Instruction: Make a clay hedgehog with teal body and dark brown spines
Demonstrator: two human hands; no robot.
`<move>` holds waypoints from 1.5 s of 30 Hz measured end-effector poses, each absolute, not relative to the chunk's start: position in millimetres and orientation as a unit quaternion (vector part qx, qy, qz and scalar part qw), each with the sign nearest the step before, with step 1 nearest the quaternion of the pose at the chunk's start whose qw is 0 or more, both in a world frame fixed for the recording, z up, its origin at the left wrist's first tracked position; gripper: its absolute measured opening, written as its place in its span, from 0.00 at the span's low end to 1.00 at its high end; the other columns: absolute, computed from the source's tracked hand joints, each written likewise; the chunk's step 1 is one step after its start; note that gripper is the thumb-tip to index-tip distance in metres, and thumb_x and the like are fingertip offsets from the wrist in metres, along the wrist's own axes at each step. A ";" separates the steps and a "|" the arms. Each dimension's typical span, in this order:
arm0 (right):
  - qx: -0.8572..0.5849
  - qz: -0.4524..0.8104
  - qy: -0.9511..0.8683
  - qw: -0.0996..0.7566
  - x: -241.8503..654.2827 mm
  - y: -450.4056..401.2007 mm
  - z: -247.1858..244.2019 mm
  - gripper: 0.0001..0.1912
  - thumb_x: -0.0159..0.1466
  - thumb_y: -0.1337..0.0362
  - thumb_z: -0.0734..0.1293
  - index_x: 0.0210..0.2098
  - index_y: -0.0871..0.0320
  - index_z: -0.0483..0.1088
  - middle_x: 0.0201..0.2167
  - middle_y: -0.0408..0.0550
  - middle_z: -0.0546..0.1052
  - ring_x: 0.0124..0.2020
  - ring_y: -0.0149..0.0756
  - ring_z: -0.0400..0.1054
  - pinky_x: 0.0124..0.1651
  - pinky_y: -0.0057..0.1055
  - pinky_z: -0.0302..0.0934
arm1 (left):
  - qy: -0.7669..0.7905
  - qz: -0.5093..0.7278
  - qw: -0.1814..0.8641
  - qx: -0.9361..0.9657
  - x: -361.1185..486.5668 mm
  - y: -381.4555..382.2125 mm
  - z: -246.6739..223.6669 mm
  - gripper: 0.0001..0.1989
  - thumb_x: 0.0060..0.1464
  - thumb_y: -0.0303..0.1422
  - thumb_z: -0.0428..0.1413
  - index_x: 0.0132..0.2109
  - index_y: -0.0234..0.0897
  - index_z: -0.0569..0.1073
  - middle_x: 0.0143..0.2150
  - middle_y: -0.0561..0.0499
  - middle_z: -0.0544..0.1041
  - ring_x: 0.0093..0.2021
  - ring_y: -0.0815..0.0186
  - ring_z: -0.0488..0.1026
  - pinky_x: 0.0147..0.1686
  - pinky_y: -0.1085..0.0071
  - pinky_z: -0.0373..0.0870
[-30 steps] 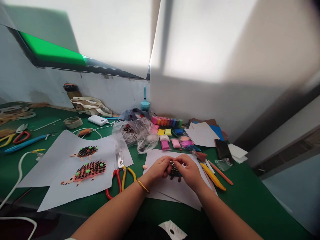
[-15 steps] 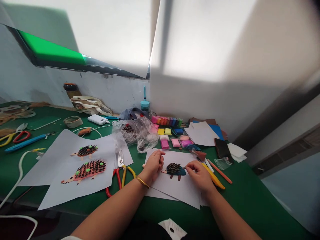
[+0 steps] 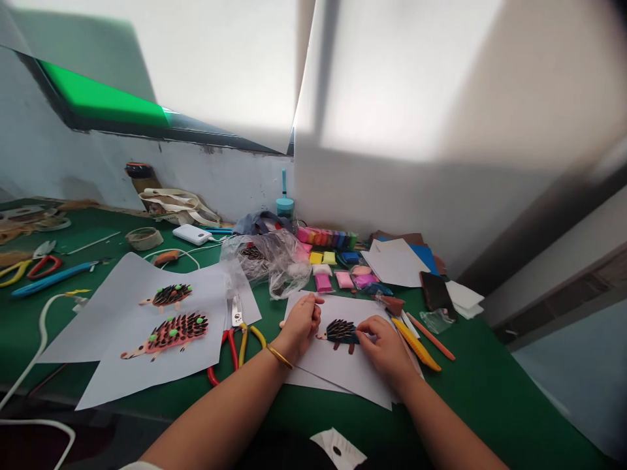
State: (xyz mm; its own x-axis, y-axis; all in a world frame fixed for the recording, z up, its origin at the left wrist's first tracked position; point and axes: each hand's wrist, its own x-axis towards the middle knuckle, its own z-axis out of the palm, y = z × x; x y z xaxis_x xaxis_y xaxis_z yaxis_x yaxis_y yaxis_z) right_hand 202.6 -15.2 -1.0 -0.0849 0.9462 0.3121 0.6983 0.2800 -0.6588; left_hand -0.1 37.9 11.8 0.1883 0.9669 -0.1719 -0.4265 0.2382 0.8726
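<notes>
A small hedgehog figure with dark spines, a blue-green body and brown feet lies on white paper. My right hand is at the figure's right end, thumb and index finger pinched together; whatever is between the fingertips is too small to make out. To the left of the figure, my left hand rests on the paper with its fingers curled in, and what they may hold is hidden. Two other hedgehog figures, one pink and one brown, lie on paper sheets at the left.
Red-and-yellow handled pliers lie beside my left forearm. Behind the paper are a plastic bag and colored clay packs. At the right are a yellow tool, an orange stick and a phone.
My right hand has moved slightly left, onto the right end of the hedgehog figure, and now covers part of it. The left hand has stayed where it was.
</notes>
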 end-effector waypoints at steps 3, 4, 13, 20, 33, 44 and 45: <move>-0.577 0.172 -0.716 0.352 201.9 -15.6 -0.2 0.07 0.63 0.63 0.63 0.30 0.55 0.72 0.34 0.49 0.73 0.40 0.42 0.66 0.44 0.37 0.60 | 0.388 0.506 0.687 0.349 -0.1 37.8 12.3 0.18 0.57 0.48 0.54 0.39 0.35 0.67 0.21 0.60 0.62 0.15 0.78 0.52 0.15 0.80 0.43; -0.578 0.171 -0.717 0.351 201.7 -15.8 0.1 0.07 0.63 0.63 0.63 0.31 0.55 0.72 0.34 0.49 0.73 0.40 0.42 0.66 0.44 0.37 0.60 | 0.389 0.504 0.688 0.348 -0.2 37.8 12.4 0.18 0.57 0.48 0.54 0.39 0.36 0.67 0.21 0.60 0.62 0.16 0.78 0.52 0.15 0.80 0.43; -0.570 0.133 -0.744 0.322 198.9 -18.5 2.3 0.09 0.64 0.66 0.61 0.31 0.55 0.72 0.35 0.49 0.74 0.41 0.42 0.66 0.44 0.38 0.59 | 0.388 0.502 0.689 0.350 -0.2 39.0 10.3 0.19 0.56 0.49 0.54 0.39 0.36 0.67 0.22 0.60 0.62 0.15 0.78 0.51 0.15 0.80 0.42; -0.561 0.096 -0.761 0.312 197.6 -17.6 -0.3 0.09 0.64 0.67 0.61 0.32 0.55 0.72 0.35 0.50 0.74 0.40 0.42 0.66 0.44 0.39 0.59 | 0.391 0.502 0.687 0.350 0.3 39.1 8.9 0.19 0.55 0.50 0.55 0.39 0.36 0.67 0.22 0.60 0.61 0.15 0.78 0.51 0.15 0.80 0.42; -0.562 0.064 -0.770 0.295 198.2 -16.2 -4.1 0.07 0.63 0.67 0.62 0.32 0.55 0.72 0.34 0.49 0.74 0.39 0.42 0.66 0.43 0.37 0.58 | 0.389 0.503 0.687 0.351 0.5 39.3 9.2 0.20 0.54 0.50 0.55 0.39 0.36 0.67 0.21 0.61 0.62 0.15 0.78 0.51 0.15 0.80 0.41; -0.576 0.062 -0.758 0.299 195.5 -17.8 -4.3 0.07 0.64 0.67 0.63 0.30 0.55 0.71 0.33 0.49 0.74 0.38 0.42 0.66 0.43 0.38 0.58 | 0.397 0.494 0.687 0.356 1.2 38.3 9.9 0.21 0.54 0.52 0.55 0.39 0.36 0.68 0.22 0.60 0.61 0.16 0.78 0.51 0.15 0.80 0.42; -0.576 0.063 -0.757 0.301 195.7 -17.8 -4.1 0.07 0.64 0.67 0.63 0.30 0.55 0.71 0.33 0.49 0.74 0.38 0.42 0.66 0.43 0.38 0.58 | 0.396 0.494 0.686 0.358 1.2 38.2 9.7 0.22 0.54 0.52 0.55 0.39 0.36 0.68 0.22 0.60 0.61 0.16 0.78 0.51 0.15 0.80 0.42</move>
